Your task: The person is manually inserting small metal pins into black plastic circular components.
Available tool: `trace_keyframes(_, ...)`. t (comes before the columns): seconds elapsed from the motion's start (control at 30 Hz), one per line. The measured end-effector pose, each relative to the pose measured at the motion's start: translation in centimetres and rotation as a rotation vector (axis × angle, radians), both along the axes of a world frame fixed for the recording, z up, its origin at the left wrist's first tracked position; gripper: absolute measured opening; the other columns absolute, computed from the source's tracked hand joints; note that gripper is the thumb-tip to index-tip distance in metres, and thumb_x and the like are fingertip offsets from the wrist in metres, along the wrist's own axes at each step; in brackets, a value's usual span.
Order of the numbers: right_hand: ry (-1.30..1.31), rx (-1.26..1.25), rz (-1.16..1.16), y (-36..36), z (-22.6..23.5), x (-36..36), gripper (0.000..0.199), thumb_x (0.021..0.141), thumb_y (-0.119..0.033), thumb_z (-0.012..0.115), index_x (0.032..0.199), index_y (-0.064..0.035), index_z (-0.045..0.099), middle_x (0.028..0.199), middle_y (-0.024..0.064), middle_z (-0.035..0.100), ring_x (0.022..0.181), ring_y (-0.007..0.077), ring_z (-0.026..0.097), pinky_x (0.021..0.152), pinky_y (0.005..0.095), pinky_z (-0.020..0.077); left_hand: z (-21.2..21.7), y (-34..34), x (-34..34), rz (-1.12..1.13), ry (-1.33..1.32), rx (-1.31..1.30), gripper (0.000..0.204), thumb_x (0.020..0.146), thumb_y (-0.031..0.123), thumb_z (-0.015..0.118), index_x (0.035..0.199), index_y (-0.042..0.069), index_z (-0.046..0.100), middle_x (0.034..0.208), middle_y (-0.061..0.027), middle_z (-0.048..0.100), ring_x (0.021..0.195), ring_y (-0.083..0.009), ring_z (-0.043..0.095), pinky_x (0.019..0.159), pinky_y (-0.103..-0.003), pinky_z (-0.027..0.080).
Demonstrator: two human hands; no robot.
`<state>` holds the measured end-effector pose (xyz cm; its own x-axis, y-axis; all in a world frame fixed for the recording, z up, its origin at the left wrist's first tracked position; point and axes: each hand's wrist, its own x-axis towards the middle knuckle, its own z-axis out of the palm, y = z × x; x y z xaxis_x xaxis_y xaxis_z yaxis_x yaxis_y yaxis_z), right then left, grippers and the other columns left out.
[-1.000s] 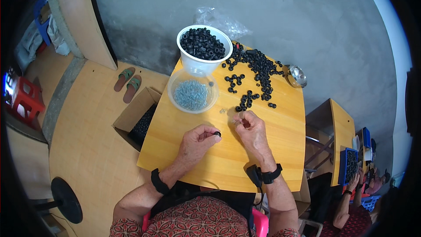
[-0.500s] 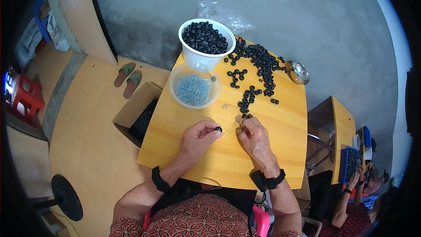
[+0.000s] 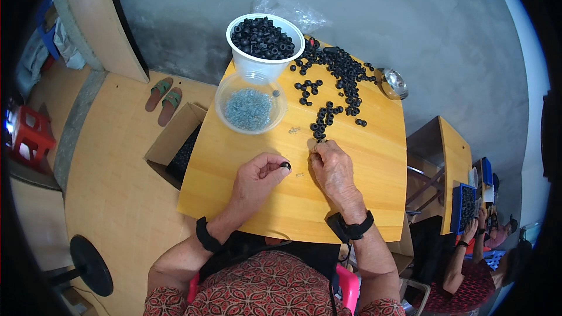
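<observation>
My left hand [image 3: 257, 180] pinches a small black round cap [image 3: 285, 165] between thumb and forefinger, above the wooden table [image 3: 369, 187]. To its right, my right hand [image 3: 333, 168] has thumb and fingers drawn together at the near end of a cluster of loose black caps [image 3: 325, 118]. What lies between those fingertips is hidden. A few tiny clear pieces [image 3: 300, 174] lie on the wood between my hands, and more clear pieces [image 3: 294, 131] sit farther off. Beyond my left hand stands a clear plastic tub [image 3: 221, 111] of small bluish transparent pieces.
A white bucket [image 3: 253, 65] heaped with black caps stands behind the tub. More caps [image 3: 345, 73] spread toward a shiny metal bowl [image 3: 392, 83] and the grey wall. An open cardboard box [image 3: 161, 149] sits left of the table. At right, another person works beside a blue tray [image 3: 465, 209].
The view has shifted slightly. My right hand has moved a little farther out toward the near end of the caps. My left hand still pinches its black cap.
</observation>
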<state>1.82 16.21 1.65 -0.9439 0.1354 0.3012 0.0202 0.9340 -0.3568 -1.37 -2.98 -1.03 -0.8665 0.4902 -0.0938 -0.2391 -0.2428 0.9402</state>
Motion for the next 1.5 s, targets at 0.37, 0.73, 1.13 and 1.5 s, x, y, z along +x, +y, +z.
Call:
trace_keyframes(0.37,0.027,-0.59,-0.14,1.6,1.5,3.1,0.01,0.086,0.002,0.06,0.094,0.0025,0.066,0.084,0.0072,0.063,0.071,0.0114,0.057,0.064,0.0261,0.047,1.4,3.4,0.5,-0.229,0.488,-0.292,0.018,0.088,0.012,0.066,0.101,0.0,0.064,0.117,-0.0123,0.064,0.103,-0.0183,0.063,0.09,-0.032,0.05)
trace_keyframes(0.73,0.092,-1.107,-0.093,-1.3,4.3,6.9,0.012,0.084,0.005,0.067,0.095,0.002,0.069,0.084,-0.0007,0.059,0.076,0.0066,0.052,0.07,0.0214,0.0432,2.3,2.9,1.7,-0.299,-0.066,0.11,0.021,0.093,0.006,0.061,0.112,-0.003,0.059,0.102,-0.0071,0.067,0.096,-0.0134,0.065,0.087,-0.026,0.052)
trace_keyframes(1.13,0.143,-0.836,0.014,-2.6,3.9,6.8,0.007,0.082,0.005,0.067,0.089,0.0041,0.065,0.086,0.0074,0.062,0.076,0.012,0.054,0.071,0.0249,0.0459,1.6,2.3,2.3,-0.246,-0.016,0.11,0.019,0.09,0.005,0.065,0.107,-0.003,0.064,0.098,-0.0034,0.067,0.091,-0.0085,0.062,0.084,-0.024,0.051)
trace_keyframes(1.5,0.171,-0.508,0.04,-3.2,4.6,6.9,0.018,0.079,0.003,0.069,0.096,0.003,0.067,0.087,0.0128,0.064,0.076,0.0207,0.061,0.069,0.0303,0.05,1.5,1.8,1.8,-0.263,-0.075,0.117,0.02,0.091,0.006,0.063,0.109,-0.002,0.063,0.098,-0.004,0.067,0.092,-0.0092,0.062,0.084,-0.025,0.051)
